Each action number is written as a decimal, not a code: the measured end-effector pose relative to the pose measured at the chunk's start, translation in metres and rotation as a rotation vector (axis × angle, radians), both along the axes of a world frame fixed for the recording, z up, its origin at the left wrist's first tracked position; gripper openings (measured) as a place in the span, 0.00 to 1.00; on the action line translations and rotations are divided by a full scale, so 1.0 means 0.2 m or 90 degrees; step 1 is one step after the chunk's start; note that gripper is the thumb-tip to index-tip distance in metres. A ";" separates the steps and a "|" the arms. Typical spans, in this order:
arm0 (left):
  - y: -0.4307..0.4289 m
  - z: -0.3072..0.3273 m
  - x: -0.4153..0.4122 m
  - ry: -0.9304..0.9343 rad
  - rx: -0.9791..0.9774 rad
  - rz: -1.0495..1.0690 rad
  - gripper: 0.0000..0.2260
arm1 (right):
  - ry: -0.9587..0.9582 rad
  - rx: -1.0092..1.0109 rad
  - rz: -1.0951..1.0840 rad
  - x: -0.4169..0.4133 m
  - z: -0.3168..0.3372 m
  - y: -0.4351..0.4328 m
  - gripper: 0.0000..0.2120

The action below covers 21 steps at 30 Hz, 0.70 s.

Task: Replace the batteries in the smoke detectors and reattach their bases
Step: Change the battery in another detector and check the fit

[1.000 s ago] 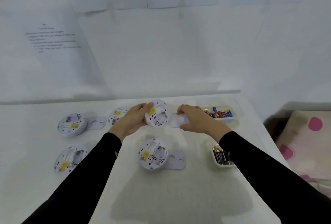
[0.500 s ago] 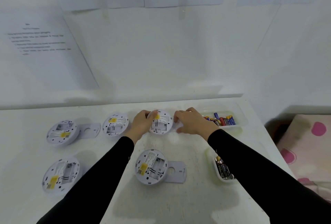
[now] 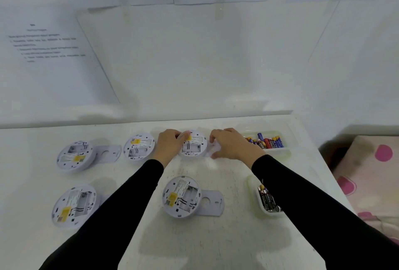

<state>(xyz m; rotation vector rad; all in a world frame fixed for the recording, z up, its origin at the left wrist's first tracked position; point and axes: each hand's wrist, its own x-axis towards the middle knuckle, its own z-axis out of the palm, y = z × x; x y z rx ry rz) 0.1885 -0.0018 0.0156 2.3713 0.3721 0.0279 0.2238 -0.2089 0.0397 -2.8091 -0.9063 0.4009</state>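
Note:
Five white round smoke detectors lie back-up on the white table (image 3: pixel 216 239), their battery compartments open. My left hand (image 3: pixel 170 146) grips the left rim of the back-row smoke detector (image 3: pixel 194 145), which rests on the table. My right hand (image 3: pixel 228 143) covers and pinches that detector's flat base plate (image 3: pixel 212 151) just to its right; most of the plate is hidden under my fingers. A front detector (image 3: pixel 181 197) lies nearer to me with its base plate (image 3: pixel 210 202) beside it.
More detectors lie at back middle (image 3: pixel 140 146), back left (image 3: pixel 75 156) with a base plate (image 3: pixel 108 153), and front left (image 3: pixel 73 206). A clear tray of coloured batteries (image 3: pixel 267 142) stands at back right, a second tray of dark batteries (image 3: pixel 267 201) under my right forearm. A spotted cushion (image 3: pixel 371 172) sits beyond the table's right edge.
Both hands have lowered the detector and its base plate from a raised, tilted hold down flat onto the table in the back row.

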 end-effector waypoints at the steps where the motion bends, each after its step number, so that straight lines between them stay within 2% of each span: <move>1: 0.00 0.01 0.00 -0.010 0.002 -0.005 0.16 | -0.013 0.016 -0.015 -0.03 0.02 -0.01 0.20; 2: 0.00 0.03 -0.02 -0.021 -0.002 -0.009 0.14 | -0.036 0.035 -0.033 -0.07 0.03 -0.02 0.17; 4: 0.00 0.07 -0.07 -0.036 -0.032 -0.030 0.16 | -0.050 0.098 -0.068 -0.17 0.05 -0.03 0.13; 6: -0.02 0.12 -0.18 -0.045 -0.072 -0.067 0.16 | 0.009 0.176 -0.064 -0.32 0.05 -0.04 0.11; 9: -0.02 0.12 -0.40 -0.033 -0.105 -0.069 0.24 | 0.089 0.206 -0.021 -0.56 -0.01 -0.05 0.14; 11: -0.03 0.07 -0.56 -0.033 -0.146 -0.020 0.31 | 0.105 0.207 -0.009 -0.67 -0.08 -0.07 0.19; 14: -0.10 -0.05 -0.80 -0.073 -0.238 0.053 0.43 | 0.106 0.190 0.012 -0.76 -0.17 -0.12 0.25; 17: -0.13 -0.15 -0.94 -0.050 -0.280 0.027 0.55 | 0.072 0.181 0.032 -0.80 -0.22 -0.15 0.28; 19: -0.13 -0.18 -0.97 -0.050 -0.270 0.014 0.57 | 0.058 0.184 0.041 -0.82 -0.24 -0.16 0.28; 21: -0.14 -0.19 -0.98 -0.056 -0.270 0.016 0.54 | 0.050 0.190 0.049 -0.84 -0.26 -0.18 0.27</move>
